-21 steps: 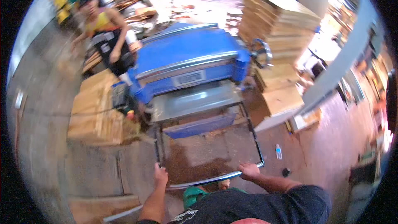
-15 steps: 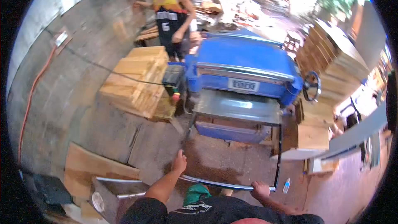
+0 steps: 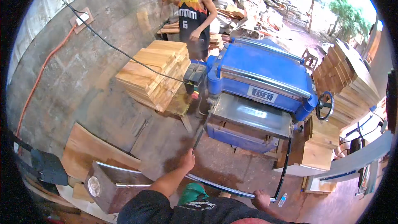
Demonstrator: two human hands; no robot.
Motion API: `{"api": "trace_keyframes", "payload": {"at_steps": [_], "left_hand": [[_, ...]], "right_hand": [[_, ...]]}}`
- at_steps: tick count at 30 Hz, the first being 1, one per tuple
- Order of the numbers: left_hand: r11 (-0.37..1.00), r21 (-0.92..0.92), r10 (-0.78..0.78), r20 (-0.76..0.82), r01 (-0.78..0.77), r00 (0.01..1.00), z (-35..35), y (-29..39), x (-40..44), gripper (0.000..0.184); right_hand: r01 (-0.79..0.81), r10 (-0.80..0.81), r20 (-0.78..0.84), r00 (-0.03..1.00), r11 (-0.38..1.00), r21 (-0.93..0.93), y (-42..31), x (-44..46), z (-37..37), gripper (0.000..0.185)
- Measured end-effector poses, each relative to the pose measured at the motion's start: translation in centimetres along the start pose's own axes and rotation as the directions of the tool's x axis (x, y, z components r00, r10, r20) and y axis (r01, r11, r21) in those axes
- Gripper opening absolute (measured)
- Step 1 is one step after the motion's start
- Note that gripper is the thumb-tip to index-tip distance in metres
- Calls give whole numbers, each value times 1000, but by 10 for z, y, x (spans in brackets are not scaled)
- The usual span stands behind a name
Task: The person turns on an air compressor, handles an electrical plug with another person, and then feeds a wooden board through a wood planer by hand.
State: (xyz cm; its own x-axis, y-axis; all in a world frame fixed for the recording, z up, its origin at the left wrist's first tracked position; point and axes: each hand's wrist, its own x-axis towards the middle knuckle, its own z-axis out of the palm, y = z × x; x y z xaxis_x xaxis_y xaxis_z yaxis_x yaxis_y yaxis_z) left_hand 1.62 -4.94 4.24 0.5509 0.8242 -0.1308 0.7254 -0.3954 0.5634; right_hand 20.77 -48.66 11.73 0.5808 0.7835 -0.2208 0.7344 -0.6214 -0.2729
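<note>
A blue thickness planer (image 3: pixel 265 64) stands in front of me, its metal bed (image 3: pixel 253 114) facing my side. From the bed a dark extension frame (image 3: pixel 283 170) reaches toward me, with a shiny roller (image 3: pixel 219 186) across its near end. My left hand (image 3: pixel 187 161) is closed at the left rail of that frame, near the roller's left end. At the other end, my right hand (image 3: pixel 261 200) is closed over the roller near the corner. The undersides of both grips are hidden. No board shows on the bed.
Stacked boards (image 3: pixel 153 72) sit on a wooden stand left of the planer; another stack (image 3: pixel 348 79) rises at right. A black cable (image 3: pixel 124 56) crosses overhead. Behind the planer stands a co-worker (image 3: pixel 192 20). A bottle (image 3: pixel 282 200) is by my right hand, a metal-edged box (image 3: pixel 116 186) at left.
My view has shifted, so the planer and boards appear further right and sharper. Both hands stay at the frame, with no clear change of grip.
</note>
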Motion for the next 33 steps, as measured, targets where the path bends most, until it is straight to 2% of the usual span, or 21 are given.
{"api": "trace_keyframes", "payload": {"at_steps": [2,4,8,10,12,13,15,16,17,18,19,20,21,22,24,26,27,29,30,31,33], "left_hand": [[999,3,35,8,-35,999,-1,-3,2,43],[970,-151,-162,192,192,968,-15,12,-2,44],[967,-249,-15,135,49,991,18,-20,6,51],[918,-382,-48,156,105,987,16,-18,8,54],[769,-584,-90,304,260,948,7,-7,4,55],[568,-703,-124,441,428,889,-6,-2,3,56],[518,-677,-70,575,523,815,-14,6,16,61],[468,-691,-65,595,551,801,-6,-2,19,62],[547,-682,-17,571,485,821,1,-2,27,58],[620,-667,32,547,412,837,8,-9,34,53],[397,-806,145,528,439,837,50,-35,45,42],[587,-738,103,475,332,874,36,-13,51,37],[597,-760,123,403,257,907,43,-12,57,37],[601,-779,147,325,177,934,53,-9,66,37],[603,-755,103,394,258,913,4,23,74,34],[878,-429,57,533,211,844,-47,54,79,33],[729,-633,80,456,260,886,14,21,72,33],[726,-646,100,439,236,893,26,10,64,34],[721,-657,108,422,221,900,29,13,67,35],[709,-668,87,401,226,912,22,18,69,35],[797,-563,81,461,220,884,-4,33,70,40]], "right_hand": [[-17,17,17,1000,1000,6,-4,1,0,17],[-86,90,141,986,996,-36,-10,1,-14,21],[-129,135,168,976,991,-45,-4,5,-5,31],[-41,22,506,862,999,26,-7,28,-44,54],[-517,155,666,729,763,389,1,55,-56,78],[-458,176,549,817,777,432,-9,76,-75,81],[-305,201,299,933,882,360,-19,150,-139,82],[-101,54,92,994,752,651,-47,180,-198,77],[-131,97,89,991,682,719,-53,217,-239,70],[-25,140,-263,955,918,396,-22,253,-249,55],[178,85,-405,910,802,570,-12,295,-279,53],[-24,118,-513,851,982,186,-28,313,-328,55],[-285,341,-412,845,939,192,-47,333,-369,57],[-93,22,-619,785,992,-83,-1,367,-377,58],[-202,177,-303,937,978,-54,-17,395,-437,54],[-348,331,-111,937,912,-217,-64,406,-483,51],[-351,333,-117,936,910,-218,-67,409,-491,51],[-460,100,-788,608,853,-247,-67,416,-509,51],[-448,-159,-879,449,811,-376,-52,425,-510,54],[-328,-106,-785,611,868,-372,-81,419,-516,57],[-422,178,-564,806,842,-337,-104,421,-508,59]]}}
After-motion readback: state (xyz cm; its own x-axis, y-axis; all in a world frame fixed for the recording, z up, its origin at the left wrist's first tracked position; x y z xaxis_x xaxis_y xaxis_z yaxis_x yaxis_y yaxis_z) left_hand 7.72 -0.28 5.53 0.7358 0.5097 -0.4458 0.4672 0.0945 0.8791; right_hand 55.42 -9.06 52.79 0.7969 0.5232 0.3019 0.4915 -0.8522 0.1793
